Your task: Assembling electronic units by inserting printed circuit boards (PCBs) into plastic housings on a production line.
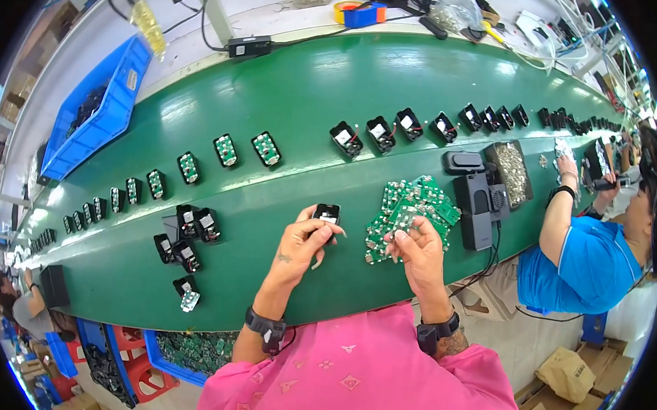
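Near the middle of the green bench, my left hand [302, 241] is closed around a small black housing [328, 211] with a white piece inside it. To its right, my right hand [420, 248] pinches a small green circuit board [402, 222] between thumb and fingers. That board is just over a loose pile of green circuit boards [434, 199], so its lower edge is hard to tell apart from them. Several black housings [187, 222] lie in a cluster left of my hands. One housing nearer the front edge has a board [190, 299] leaning out of it.
Housings with boards fitted [226, 149] run in a row to the far left; black housings with wires [380, 133] continue right. Beside the pile stand a dark grey device [475, 213] and a tray of small metal parts [510, 174]. A co-worker in blue [593, 263] sits at right.
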The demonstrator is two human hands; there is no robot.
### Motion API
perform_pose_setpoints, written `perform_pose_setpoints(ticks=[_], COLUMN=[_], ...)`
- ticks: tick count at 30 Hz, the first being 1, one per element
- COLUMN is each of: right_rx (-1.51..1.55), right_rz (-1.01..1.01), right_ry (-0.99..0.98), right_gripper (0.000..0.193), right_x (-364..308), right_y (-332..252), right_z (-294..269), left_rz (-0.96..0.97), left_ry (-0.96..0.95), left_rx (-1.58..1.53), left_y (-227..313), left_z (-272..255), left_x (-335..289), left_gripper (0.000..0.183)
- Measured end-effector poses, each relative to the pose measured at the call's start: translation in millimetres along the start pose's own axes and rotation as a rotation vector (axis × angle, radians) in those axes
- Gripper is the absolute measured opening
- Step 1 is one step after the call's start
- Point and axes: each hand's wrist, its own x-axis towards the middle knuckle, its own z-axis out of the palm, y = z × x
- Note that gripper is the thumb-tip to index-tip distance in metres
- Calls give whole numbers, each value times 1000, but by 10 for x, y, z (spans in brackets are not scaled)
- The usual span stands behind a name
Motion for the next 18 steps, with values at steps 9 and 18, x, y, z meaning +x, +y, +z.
perform_pose_setpoints(ticks=[9,18], right_rx=[-170,-258], right_rz=[79,31], right_ry=[-143,-236], right_gripper=[44,25], right_x=[47,171], right_y=[-122,-72], right_z=[365,398], left_rz=[254,325], left_ry=[105,140], left_rx=[253,352], left_y=[65,-20], left_z=[144,57], left_x=[-76,-81], left_gripper=[24,23])
